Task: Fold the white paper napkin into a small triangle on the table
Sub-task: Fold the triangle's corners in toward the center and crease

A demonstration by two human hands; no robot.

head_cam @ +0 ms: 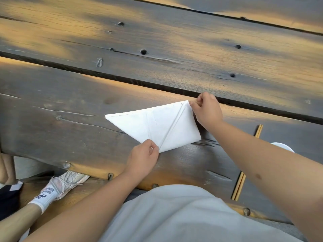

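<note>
Fingers: left hand (pixel 142 158) and right hand (pixel 206 109) each pinch a corner of white folded paper napkin (pixel 157 126) | beneath them: dark weathered plank tabletop (pixel 70 119) | right of fingers: wooden chopsticks (pixel 239 182)

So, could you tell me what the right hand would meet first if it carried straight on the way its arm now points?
Probably the dark gap between the table planks, just past the right hand, which pinches the napkin's far corner. Beyond that, only bare wooden table shows.
</note>
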